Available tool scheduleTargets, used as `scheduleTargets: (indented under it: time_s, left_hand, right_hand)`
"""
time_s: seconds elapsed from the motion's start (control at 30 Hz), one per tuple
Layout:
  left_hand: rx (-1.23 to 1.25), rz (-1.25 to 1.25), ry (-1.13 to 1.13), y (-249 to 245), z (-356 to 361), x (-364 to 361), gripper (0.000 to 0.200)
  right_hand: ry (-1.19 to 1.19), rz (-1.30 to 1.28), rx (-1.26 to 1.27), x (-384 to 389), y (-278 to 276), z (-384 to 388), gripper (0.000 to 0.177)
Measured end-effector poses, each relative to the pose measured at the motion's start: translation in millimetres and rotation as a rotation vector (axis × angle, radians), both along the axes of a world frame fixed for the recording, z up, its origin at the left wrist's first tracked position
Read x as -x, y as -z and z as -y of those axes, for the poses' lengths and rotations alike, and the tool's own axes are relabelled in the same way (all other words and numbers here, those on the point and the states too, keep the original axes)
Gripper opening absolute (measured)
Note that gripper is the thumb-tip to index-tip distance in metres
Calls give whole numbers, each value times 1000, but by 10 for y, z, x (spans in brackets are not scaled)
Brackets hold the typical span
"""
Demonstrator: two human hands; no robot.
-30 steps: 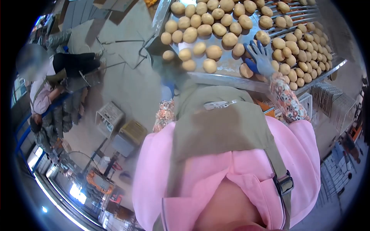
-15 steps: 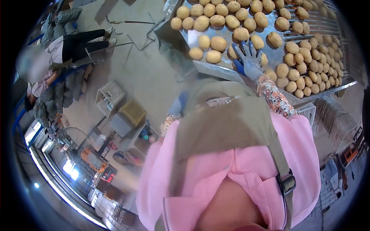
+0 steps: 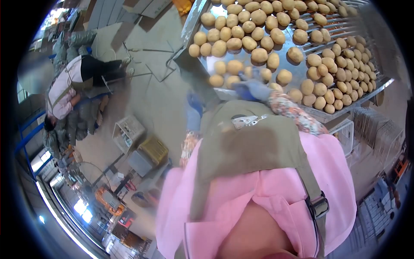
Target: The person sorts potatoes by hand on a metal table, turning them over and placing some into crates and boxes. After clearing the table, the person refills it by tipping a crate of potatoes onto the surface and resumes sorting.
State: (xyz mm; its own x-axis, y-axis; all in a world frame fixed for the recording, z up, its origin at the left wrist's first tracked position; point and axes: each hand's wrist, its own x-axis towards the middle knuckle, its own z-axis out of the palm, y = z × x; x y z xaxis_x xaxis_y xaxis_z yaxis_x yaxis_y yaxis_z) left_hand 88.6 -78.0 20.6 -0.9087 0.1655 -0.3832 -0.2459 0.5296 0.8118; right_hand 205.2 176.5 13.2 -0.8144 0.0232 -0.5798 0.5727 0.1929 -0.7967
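Potatoes (image 3: 259, 55): around and beyond right hand (image 3: 255, 89), on tabletop (image 3: 296, 69).
Right hand: blurred, spread over nearest potatoes.
Left hand (image 3: 194, 113): beside tabletop; cannot tell finger state.

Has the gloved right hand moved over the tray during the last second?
Yes. Judged against the metal tray, the right hand has moved left along its near edge, away from the rods and toward the tray's near left corner.
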Motion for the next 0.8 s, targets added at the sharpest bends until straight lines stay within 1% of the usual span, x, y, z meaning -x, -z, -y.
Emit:
scheduleTargets:
  time_s: [0.03,0.07,0.1,0.13,0.17,0.2,0.23,0.3,0.33,0.37,0.43,0.47,0.5,0.53,0.57,0.6,0.63,0.67,0.7,0.73,0.77,0.8]
  left_hand:
    - [-32,-57,113,260,-127,211,39]
    - [45,-238,323,454,-168,329,42]
    - [121,-423,526,259,-379,399,45]
    - [110,-430,533,195,-497,435,45]
    - [237,-364,641,117,-575,460,46]
    - [368,-297,741,87,-609,487,48]
    - [366,-307,741,71,-602,495,48]
    - [287,-140,443,82,-484,448,48]
    - [389,-354,470,720,-133,476,48]
    - [381,-357,474,704,-35,491,48]
    - [843,-595,1007,613,195,384,47]
    - [835,-601,1009,579,253,373,47]
    - [914,-522,1219,554,285,378,55]
    - [989,-435,1430,542,305,385,64]
    - [981,-443,1436,554,343,376,64]
    - [1003,-406,1410,606,387,367,60]
    - [1024,-372,1381,666,406,382,56]
    - [1017,-382,1387,700,432,440,56]
    - [1096,-272,1368,719,485,504,50]
    - [1176,-159,1341,713,509,533,45]
    - [1176,-162,1340,661,493,537,45]
    - [1198,-175,1341,553,463,546,43]
  right_hand:
    - [-357,-186,-503,157,-514,99,39]
    - [-232,-583,-287,209,-52,231,42]
    - [-224,-652,-283,307,15,278,43]
    - [-219,-668,-249,394,60,236,41]
    - [-214,-687,-209,457,95,217,40]
    - [-15,-632,-118,376,-64,113,39]
    - [180,-575,-28,242,-294,-108,40]
    - [304,-520,-219,-104,-416,-587,36]
    - [308,-465,-530,-365,-357,-812,37]
    - [308,-399,-841,-623,-299,-1005,38]
    - [25,-19,-1280,-1140,-211,-1026,52]
    - [-45,97,-1164,-1155,-231,-997,56]
    - [-110,210,-1045,-1130,-249,-971,60]
    - [19,117,-890,-1081,-93,-860,58]
    - [269,-77,-686,-1023,245,-660,53]
    - [77,120,-634,-598,-239,-476,47]
    - [98,-17,-417,-439,-129,-307,42]
    - [54,-88,-463,-212,-226,-119,42]
    - [6,-158,-506,-9,-327,46,43]
    - [10,-244,-335,151,-396,109,44]
    - [15,-329,-161,255,-431,126,46]
    - [-13,-449,-155,290,-382,90,48]
